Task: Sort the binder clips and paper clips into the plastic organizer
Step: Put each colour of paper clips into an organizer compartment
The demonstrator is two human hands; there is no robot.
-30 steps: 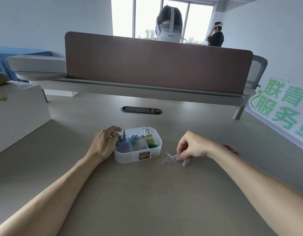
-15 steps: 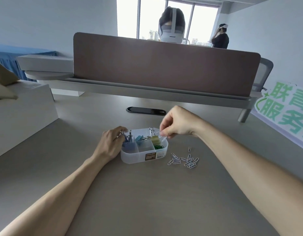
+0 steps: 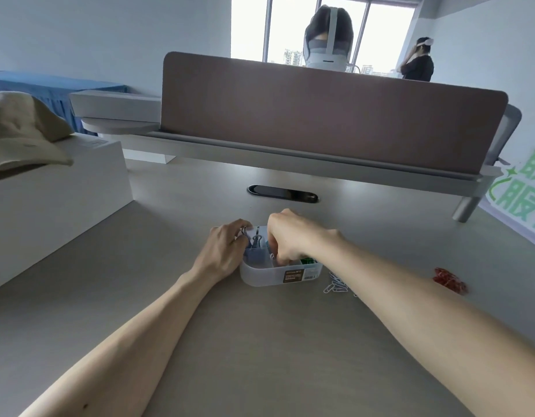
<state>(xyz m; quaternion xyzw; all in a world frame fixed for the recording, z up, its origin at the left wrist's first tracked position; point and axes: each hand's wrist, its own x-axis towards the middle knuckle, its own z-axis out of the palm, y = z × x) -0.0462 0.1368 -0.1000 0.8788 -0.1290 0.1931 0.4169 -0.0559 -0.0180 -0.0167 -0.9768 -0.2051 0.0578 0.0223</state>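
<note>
The work surface is a light grey-beige desk (image 3: 260,341). The plastic organizer (image 3: 278,276) stands on it near the centre, below a black oval cable port (image 3: 282,194). The left hand (image 3: 224,251) grips the organizer's left end, fingers curled over the rim. The right hand (image 3: 290,239) is positioned over the middle compartment with its fingers curled downward into it; whether they hold anything cannot be determined. Blue binder clips (image 3: 254,251) occupy the left compartment, and green binder clips (image 3: 308,260) show at the right end. Loose paper clips (image 3: 335,286) lie on the desk just beside the organizer's right end, partly hidden by the right forearm. A small red pile (image 3: 451,280) lies further right, well apart. A brown divider panel (image 3: 320,121) closes the far edge of the desk. A white cabinet (image 3: 55,200) carrying a beige cloth (image 3: 19,133) stands at the left. Behind the panel, a person wearing a headset (image 3: 327,43) sits before a bright window (image 3: 290,25).
</note>
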